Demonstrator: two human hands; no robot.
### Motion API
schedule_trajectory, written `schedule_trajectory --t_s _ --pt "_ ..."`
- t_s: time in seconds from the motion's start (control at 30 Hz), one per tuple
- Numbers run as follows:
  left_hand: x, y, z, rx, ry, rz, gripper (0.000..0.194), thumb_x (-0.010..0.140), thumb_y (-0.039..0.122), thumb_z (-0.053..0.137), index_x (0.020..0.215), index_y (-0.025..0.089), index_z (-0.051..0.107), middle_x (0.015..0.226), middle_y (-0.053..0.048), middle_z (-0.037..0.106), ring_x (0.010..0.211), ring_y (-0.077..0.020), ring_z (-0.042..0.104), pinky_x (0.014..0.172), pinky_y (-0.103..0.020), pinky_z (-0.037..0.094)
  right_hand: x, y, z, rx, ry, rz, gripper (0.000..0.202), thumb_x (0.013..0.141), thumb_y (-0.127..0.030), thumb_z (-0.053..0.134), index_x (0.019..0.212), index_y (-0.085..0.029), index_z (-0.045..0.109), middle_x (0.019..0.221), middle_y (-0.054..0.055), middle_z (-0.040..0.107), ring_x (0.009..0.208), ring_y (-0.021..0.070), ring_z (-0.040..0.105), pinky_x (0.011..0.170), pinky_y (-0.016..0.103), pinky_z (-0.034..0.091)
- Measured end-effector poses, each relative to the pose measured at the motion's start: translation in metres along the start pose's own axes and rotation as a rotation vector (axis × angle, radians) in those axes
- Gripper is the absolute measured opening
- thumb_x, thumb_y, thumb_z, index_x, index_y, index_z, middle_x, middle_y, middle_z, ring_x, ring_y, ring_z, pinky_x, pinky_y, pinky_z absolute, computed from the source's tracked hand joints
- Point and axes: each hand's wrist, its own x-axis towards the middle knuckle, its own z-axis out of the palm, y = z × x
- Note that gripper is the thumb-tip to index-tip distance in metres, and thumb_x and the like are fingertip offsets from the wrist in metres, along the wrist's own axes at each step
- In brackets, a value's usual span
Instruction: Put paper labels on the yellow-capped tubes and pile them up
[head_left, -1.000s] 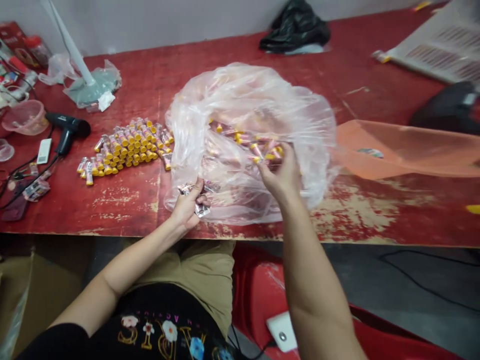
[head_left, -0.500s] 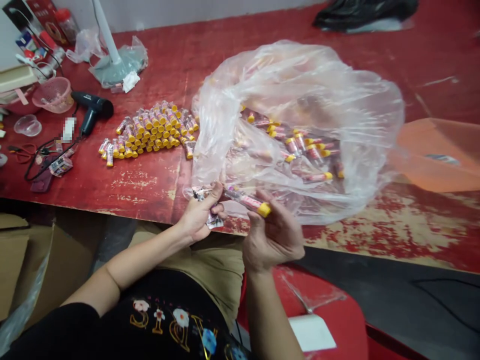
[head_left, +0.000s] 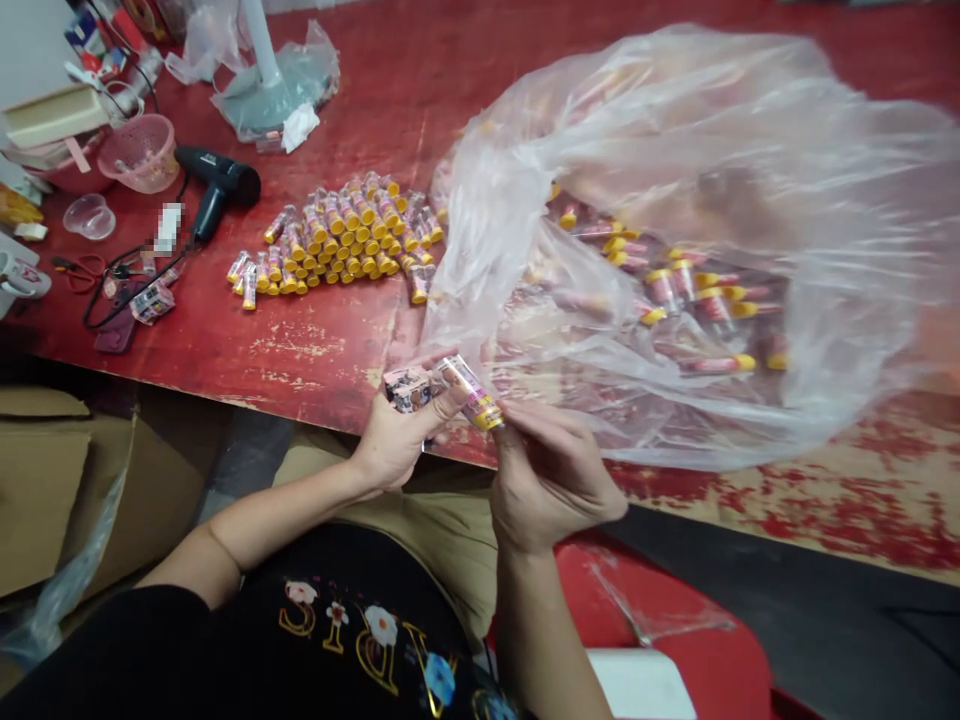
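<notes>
Near the table's front edge, my left hand [head_left: 401, 435] is closed on printed wrappers [head_left: 409, 388]. A tube with a yellow cap [head_left: 469, 392], now inside a printed sleeve, lies between its thumb and fingers. My right hand [head_left: 551, 470] pinches the tube's yellow-capped end. Just beyond my hands a big clear plastic bag [head_left: 675, 130] lies open, with several yellow-capped tubes [head_left: 664, 290] loose inside. Left of the bag, a stacked pile of sleeved tubes [head_left: 345, 235] rests on the red table [head_left: 300, 350], yellow ends toward me.
A black hair dryer [head_left: 221, 190], a pink basket [head_left: 142, 152], red-handled scissors [head_left: 79, 272] and a stand base [head_left: 277, 90] are at the left. A cardboard box [head_left: 45, 500] is below left. A red stool [head_left: 675, 600] is below the table edge.
The tube has moved left into my left hand's grip and now has a printed sleeve around it. My right hand's fingers have closed at its capped end. The view has shifted right.
</notes>
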Motion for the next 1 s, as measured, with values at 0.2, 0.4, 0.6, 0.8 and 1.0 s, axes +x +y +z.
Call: schedule_trajectory --t_s 0.2,0.4,0.6,0.8,1.0 --pt "0.01 0.007 -0.016 -0.004 0.05 0.027 0.083 0.055 0.046 0.105 0.128 0.021 0.074 0.079 0.005 0.064 0.053 -0.0029 0.044 0.047 -0.02 0.035 -0.003 0.007 0.016 -0.032 -0.07 0.039 0.015 0.088 -0.019 0.084 0.097 -0.031 0.085 0.091 0.001 0.082 0.084 0.0203 0.079 0.083 0.039 0.067" --pt "0.049 0.006 -0.042 -0.136 0.191 0.028 0.062 0.054 0.034 0.107 0.1 0.015 0.071 0.069 0.009 0.061 0.048 -0.0013 0.042 0.049 -0.019 0.041 0.001 0.051 0.062 -0.028 -0.206 0.068 0.007 0.094 -0.03 0.077 0.095 -0.025 0.082 0.09 0.004 0.08 0.084 0.0196 0.076 0.081 0.037 0.063" --pt "0.083 0.013 -0.071 -0.35 0.443 -0.082 0.009 0.097 0.014 0.073 0.096 0.014 0.064 0.084 -0.003 0.077 0.06 -0.0078 0.065 0.071 -0.024 0.057 0.034 0.121 0.133 -0.176 -0.401 0.085 0.019 0.095 -0.032 0.064 0.086 -0.022 0.078 0.092 0.01 0.078 0.093 0.0245 0.073 0.094 0.045 0.059" --pt "0.07 0.02 -0.068 -0.39 0.307 -0.093 0.016 0.096 0.008 0.07 0.11 0.016 0.072 0.104 -0.006 0.083 0.108 -0.0199 0.079 0.108 -0.038 0.058 0.022 0.081 0.099 -0.022 -0.542 0.309 0.027 0.095 -0.048 0.071 0.1 -0.022 0.075 0.097 0.006 0.076 0.085 0.0186 0.069 0.079 0.034 0.057" --pt "0.057 0.007 -0.054 -0.283 0.208 -0.093 0.025 0.081 0.015 0.09 0.103 0.014 0.076 0.101 -0.008 0.084 0.115 -0.0265 0.078 0.111 -0.042 0.056 0.003 0.06 0.068 0.052 -0.629 0.464 0.034 0.091 -0.053 0.075 0.081 -0.02 0.072 0.081 0.001 0.066 0.069 0.0143 0.06 0.063 0.028 0.049"
